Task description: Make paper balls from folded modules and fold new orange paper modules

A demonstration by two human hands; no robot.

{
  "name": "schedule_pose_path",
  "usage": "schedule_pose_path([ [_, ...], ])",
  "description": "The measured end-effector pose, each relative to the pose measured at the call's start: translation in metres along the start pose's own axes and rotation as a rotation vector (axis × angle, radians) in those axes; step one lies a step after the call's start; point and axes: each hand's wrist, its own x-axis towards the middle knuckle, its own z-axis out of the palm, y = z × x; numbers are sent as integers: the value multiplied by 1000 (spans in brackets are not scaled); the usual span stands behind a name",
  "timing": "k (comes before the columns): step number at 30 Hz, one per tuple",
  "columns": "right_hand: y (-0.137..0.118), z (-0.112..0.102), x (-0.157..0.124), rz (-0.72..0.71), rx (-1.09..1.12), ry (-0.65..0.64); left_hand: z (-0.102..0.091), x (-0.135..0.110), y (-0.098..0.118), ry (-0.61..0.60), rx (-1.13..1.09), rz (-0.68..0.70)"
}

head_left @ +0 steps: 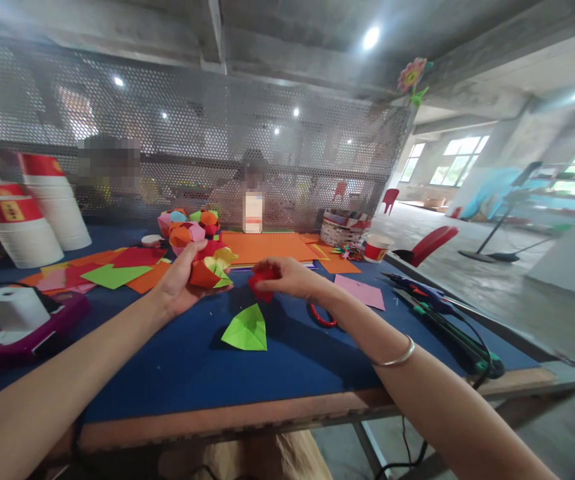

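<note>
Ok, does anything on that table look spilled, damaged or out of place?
Nothing looks clearly spilled or damaged. The only untidy spot that stands out is the loose coloured paper left of the left hand: its sheets overlap at mixed angles, unlike the neater orange stack.

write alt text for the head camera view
The left hand holds folded multicoloured paper and the right hand a red piece, above a blue table. A green piece lies nearer the viewer; stacked cups stand at left.

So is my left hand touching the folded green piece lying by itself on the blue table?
Apart: the head view shows blue table between the left hand and the folded green piece.
</note>
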Motion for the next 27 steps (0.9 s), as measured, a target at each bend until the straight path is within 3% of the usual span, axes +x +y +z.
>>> schedule_pose_path([
  [3,-10,11,-5,-131,164,108,0,0,0,-9,-25,-21],
  [5,-17,21,-10,-242,214,113,1,0,-1,-2,-39,-25],
  [12,-22,44,-21,-458,33,102,8,-3,-3,22,-30,-29],
  [27,-20,42,-21,-602,-158,83,9,-6,-4,5,32,-61],
])
